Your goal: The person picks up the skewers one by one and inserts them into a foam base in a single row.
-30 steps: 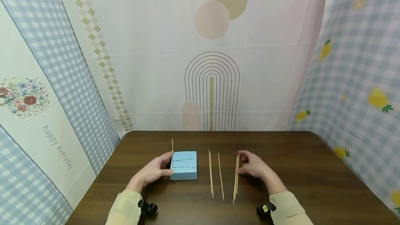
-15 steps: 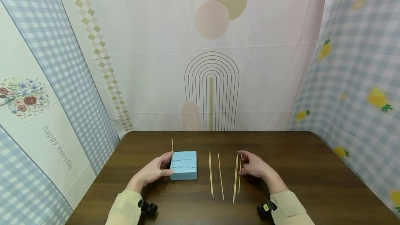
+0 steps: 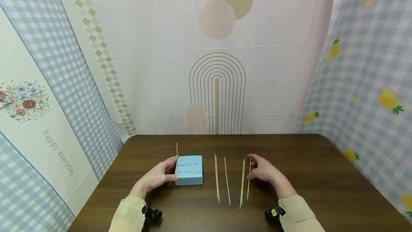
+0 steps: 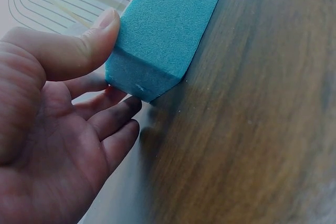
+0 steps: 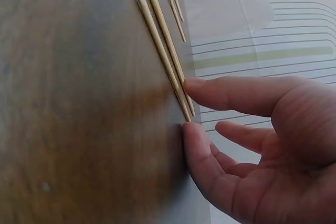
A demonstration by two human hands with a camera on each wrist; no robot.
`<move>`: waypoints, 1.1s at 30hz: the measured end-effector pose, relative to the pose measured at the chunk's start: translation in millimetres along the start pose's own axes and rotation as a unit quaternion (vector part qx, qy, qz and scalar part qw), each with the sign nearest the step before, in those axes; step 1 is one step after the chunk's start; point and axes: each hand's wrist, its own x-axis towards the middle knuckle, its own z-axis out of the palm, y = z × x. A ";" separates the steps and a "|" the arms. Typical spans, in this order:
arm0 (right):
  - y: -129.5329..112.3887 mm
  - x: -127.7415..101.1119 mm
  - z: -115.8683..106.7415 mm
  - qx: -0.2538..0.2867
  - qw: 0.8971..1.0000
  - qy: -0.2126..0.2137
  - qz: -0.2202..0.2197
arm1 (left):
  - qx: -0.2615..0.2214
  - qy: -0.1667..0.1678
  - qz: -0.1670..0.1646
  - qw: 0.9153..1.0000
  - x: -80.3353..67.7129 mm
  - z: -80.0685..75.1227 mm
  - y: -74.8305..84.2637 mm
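In the head view, my left hand point(image 3: 157, 175) grips the left side of a light blue foam block point(image 3: 189, 180) with rows of dark dots on top. The thumb lies near its front left corner; the other fingers are at its side. One thin wooden skewer point(image 3: 177, 149) stands upright at the block's left edge. Over on the right, my right hand point(image 3: 262, 169) touches a single skewer point(image 3: 249, 185) lying on the table. Its thumb and index fingertip are apart, both at the skewer's far part. Close beside lie more skewers point(image 3: 242, 185), bunched together.
Between the block and the right hand lie a close group of skewers point(image 3: 217, 182) and a lone skewer point(image 3: 227, 182). All rest on the brown wooden table point(image 3: 193, 210). A patterned cloth point(image 3: 154, 81) hangs behind its far edge.
The single skewer under my right hand has moved right, away from the bunch beside it, as that hand shifted slightly right. My left hand and the block keep their places.
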 end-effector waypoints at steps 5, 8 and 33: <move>-1.4 -1.6 -0.6 -0.020 1.000 0.013 0.008 | 0.001 0.000 0.000 1.000 -0.2 -0.3 0.5; -2.3 -1.9 -0.1 -0.025 0.999 0.020 0.024 | 0.000 0.000 -0.001 1.000 -0.1 -0.3 0.6; 2.3 -4.7 -6.1 -0.001 0.996 0.041 0.073 | -0.001 0.001 0.000 1.000 -0.3 0.1 -1.0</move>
